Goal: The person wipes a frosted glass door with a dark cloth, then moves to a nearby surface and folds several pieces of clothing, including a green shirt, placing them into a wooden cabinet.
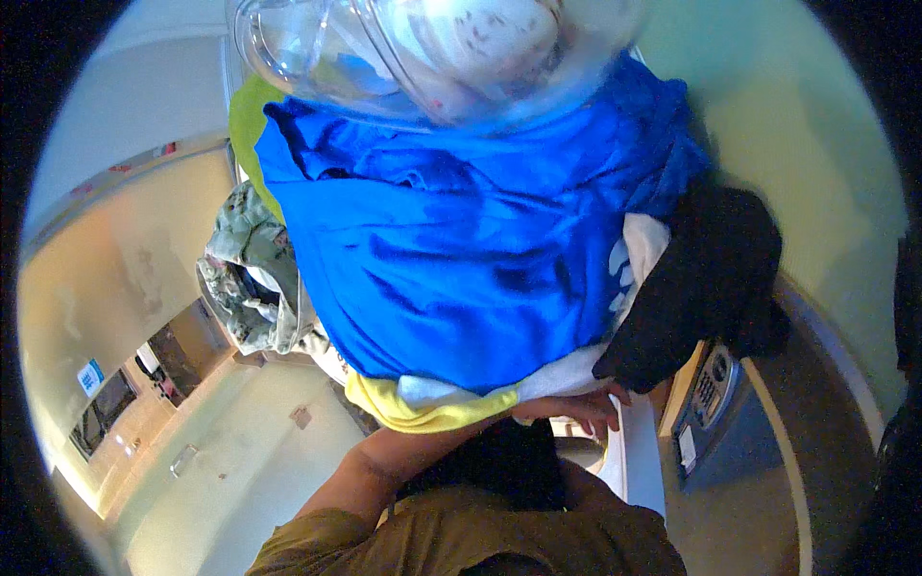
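A large heap of clothes rises before me, topped by a bright blue garment [461,281]. A yellow cloth [432,414] pokes out along its lower edge, above my left forearm. My left hand [576,412] reaches across under the heap, its fingers bent beside a white panel edge [616,461]. Whether it grips anything is not clear. My right hand is hidden; only part of the right arm shows. A black garment [691,288] hangs at the heap's right side. On the left lie a camouflage-patterned garment [248,281] and a green cloth [252,122].
A clear plastic container [432,57] rests on top of the heap, a whitish thing inside it. To the right stands a dark safe-like box [709,425] with a keypad. A pale wall [799,144] rises close beyond the heap. A light-coloured floor [252,425] lies at left.
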Demonstrator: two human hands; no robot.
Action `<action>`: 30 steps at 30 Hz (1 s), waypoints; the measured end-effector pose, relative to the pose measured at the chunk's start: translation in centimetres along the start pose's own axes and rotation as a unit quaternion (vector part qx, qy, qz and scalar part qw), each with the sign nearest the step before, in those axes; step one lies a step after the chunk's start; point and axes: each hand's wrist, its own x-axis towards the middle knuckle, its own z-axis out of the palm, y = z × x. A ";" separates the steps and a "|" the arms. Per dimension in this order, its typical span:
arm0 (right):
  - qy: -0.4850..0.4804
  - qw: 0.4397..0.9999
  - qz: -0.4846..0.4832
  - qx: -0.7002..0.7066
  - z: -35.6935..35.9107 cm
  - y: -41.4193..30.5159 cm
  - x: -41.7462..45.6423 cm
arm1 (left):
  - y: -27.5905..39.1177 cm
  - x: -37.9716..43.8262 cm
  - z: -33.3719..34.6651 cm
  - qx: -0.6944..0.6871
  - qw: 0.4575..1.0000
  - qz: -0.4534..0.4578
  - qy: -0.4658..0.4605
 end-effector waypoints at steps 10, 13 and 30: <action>-0.024 1.000 -0.012 -0.015 -0.5 2.3 2.4 | 0.9 0.4 -1.4 -0.020 0.998 -0.035 -0.038; -0.033 0.999 0.003 -0.024 -1.1 3.9 1.5 | 0.0 0.9 -0.2 -0.034 0.998 -0.048 -0.031; 0.033 0.997 -0.064 -0.012 1.0 7.0 2.1 | 0.4 0.4 1.6 0.054 0.998 -0.006 -0.041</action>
